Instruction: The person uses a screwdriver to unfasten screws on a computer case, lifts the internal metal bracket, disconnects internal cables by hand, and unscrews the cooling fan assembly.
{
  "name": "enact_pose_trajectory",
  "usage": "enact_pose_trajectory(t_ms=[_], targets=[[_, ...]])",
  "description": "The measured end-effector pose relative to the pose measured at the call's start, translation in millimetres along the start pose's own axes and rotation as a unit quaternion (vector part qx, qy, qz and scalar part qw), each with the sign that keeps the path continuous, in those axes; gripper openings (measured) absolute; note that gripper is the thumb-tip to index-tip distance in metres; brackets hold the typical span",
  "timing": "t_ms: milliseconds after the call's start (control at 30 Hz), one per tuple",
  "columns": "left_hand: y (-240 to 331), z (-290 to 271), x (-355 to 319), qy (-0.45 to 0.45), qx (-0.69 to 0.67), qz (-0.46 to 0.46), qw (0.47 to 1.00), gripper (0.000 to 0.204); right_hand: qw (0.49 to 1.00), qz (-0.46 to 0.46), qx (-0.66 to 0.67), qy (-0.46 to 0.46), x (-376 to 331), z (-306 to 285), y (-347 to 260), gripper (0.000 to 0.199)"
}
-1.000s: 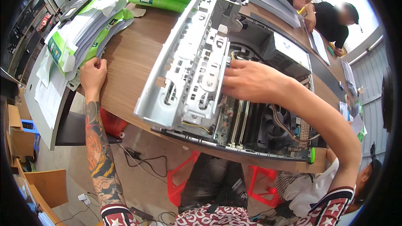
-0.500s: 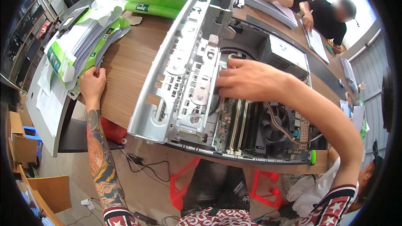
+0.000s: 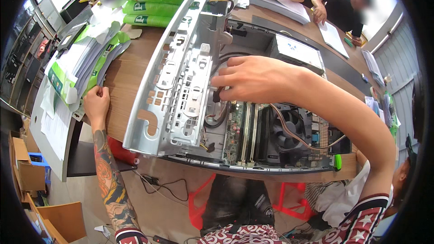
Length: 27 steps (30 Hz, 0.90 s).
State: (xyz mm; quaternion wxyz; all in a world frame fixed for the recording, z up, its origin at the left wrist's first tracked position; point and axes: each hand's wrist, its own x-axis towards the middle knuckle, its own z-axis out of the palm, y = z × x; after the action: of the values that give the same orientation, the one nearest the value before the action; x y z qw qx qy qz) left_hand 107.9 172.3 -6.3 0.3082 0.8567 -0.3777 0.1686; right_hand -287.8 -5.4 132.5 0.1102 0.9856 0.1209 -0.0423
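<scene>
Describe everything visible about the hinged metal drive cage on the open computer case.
The drive cage is a bare silver sheet-metal panel, stamped with many slots, cut-outs and raised tabs. It is swung up and tilted, rising off the left side of the open computer case, which lies flat on the wooden table. Its lower edge sits near the table's front edge; its top reaches toward the green packages. The right hand reaches in beside its inner face, fingertips at a dark connector there. The left hand rests apart at the table's edge.
</scene>
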Motion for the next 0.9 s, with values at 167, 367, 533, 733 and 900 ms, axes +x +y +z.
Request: enact_pose_trajectory(t_ms=[167, 367, 533, 733, 900], targets=[[-3, -1, 2, 0.003, 0.013, 0.016, 1.0, 0.032, 0.997, 0.038, 0.014, 0.058, -20, -7, 1, 0.011], [-6, 3, 3, -0.001, 0.02, 0.034, 0.999, 0.033, 0.997, 0.053, -0.045, 0.044, -28, 2, -12, 0.02], [-12, 4, 4, 0.0, -0.011, 0.049, 0.999, 0.032, 0.988, 0.103, -0.082, 0.079, -22, 8, -6, 0.018], [-17, 7, 4, -0.019, -0.028, 0.031, 0.999, 0.03, 0.981, 0.148, 0.005, 0.127, -7, 35, -3, 0.017], [-12, 4, 2, -0.011, -0.023, 0.041, 0.999, 0.029, 0.961, 0.206, 0.088, 0.166, -23, 30, 14, 0.017]])
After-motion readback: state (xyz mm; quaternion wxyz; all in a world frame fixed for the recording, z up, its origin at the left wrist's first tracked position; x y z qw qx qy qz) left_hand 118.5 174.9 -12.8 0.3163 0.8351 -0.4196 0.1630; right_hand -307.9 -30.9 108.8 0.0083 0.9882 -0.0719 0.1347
